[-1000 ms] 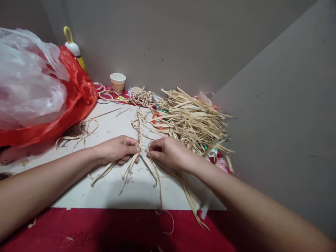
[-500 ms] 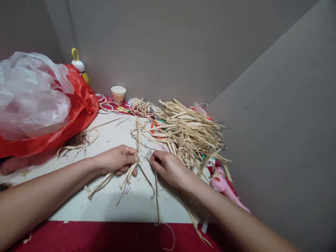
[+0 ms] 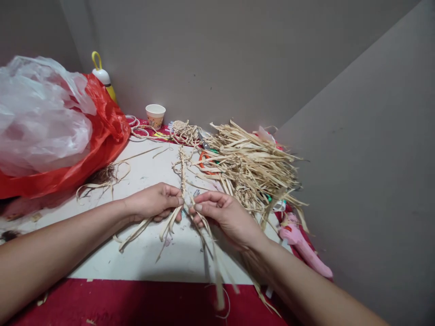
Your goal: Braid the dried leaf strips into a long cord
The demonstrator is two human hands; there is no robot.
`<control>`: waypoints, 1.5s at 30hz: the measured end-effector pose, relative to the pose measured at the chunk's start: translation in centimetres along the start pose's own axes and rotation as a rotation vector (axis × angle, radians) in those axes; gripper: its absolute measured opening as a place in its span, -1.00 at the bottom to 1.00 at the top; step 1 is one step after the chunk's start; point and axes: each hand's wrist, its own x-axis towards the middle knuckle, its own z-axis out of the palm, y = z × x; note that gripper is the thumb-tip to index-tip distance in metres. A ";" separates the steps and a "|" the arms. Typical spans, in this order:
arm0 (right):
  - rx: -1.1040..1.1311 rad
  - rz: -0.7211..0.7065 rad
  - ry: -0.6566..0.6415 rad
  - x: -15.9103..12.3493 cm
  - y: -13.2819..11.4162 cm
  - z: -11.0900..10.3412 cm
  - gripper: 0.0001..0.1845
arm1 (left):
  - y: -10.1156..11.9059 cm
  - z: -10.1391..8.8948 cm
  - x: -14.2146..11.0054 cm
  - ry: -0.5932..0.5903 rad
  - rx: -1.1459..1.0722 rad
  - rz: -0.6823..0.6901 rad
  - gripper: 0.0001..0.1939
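Note:
A narrow straw braid (image 3: 183, 170) lies on the white board (image 3: 136, 265), running away from me. At its near end my left hand (image 3: 161, 201) pinches the braid between thumb and fingers, and loose strands (image 3: 169, 224) fan out below. Just to the right, my right hand (image 3: 217, 209) is closed on dry straw strands (image 3: 211, 242) between thumb and forefinger. Those strands trail down past the board's near edge, their ends blurred. The two hands are close but apart.
Behind my right hand lies a large heap of dry straw (image 3: 258, 156), with orange-handled scissors (image 3: 206, 163) at its left. A paper cup (image 3: 155, 117) stands at the back. Red and clear plastic bags (image 3: 112, 131) fill the left. A pink object (image 3: 306, 249) lies at the right edge.
My right hand has gathered strands that hung beside it and has turned, its fingers now showing. My left hand still pinches the braid. The view has shifted slightly.

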 end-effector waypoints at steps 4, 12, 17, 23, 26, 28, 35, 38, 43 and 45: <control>-0.014 0.008 0.069 0.6 1.0 0.8 -0.64 | 0.2 0.2 -0.1 0.015 0.002 -0.002 -0.73; -0.076 -0.009 0.100 1.0 1.4 1.3 -0.70 | -0.1 0.2 0.3 0.075 0.071 0.018 -0.71; -0.201 -0.049 0.119 1.5 1.5 1.1 -0.73 | -0.1 0.4 0.2 0.105 0.135 0.007 -0.69; -0.372 -0.134 0.156 1.5 1.0 1.1 -0.80 | -0.2 0.4 0.1 0.132 0.211 0.003 -0.67; -0.373 -0.114 0.131 1.5 0.6 1.3 -0.84 | -0.2 0.3 0.1 0.143 0.209 0.000 -0.66; -0.399 -0.084 0.091 1.5 0.3 1.4 -0.86 | -0.2 0.4 0.0 0.146 0.214 -0.002 -0.65; -0.895 -0.152 -0.105 1.6 -0.4 0.9 -0.74 | -0.1 0.4 0.1 0.111 0.235 0.011 -0.62; -1.149 -0.296 -0.110 1.6 -0.6 0.7 -0.73 | -0.3 0.2 0.2 0.120 0.284 0.021 -0.61; -1.224 -0.323 -0.162 1.8 -0.8 0.3 -0.73 | -0.1 0.4 0.0 0.129 0.335 0.032 -0.62; -1.142 -0.283 -0.199 1.9 -1.0 0.3 -0.73 | 0.1 0.6 0.0 0.140 0.336 0.047 -0.62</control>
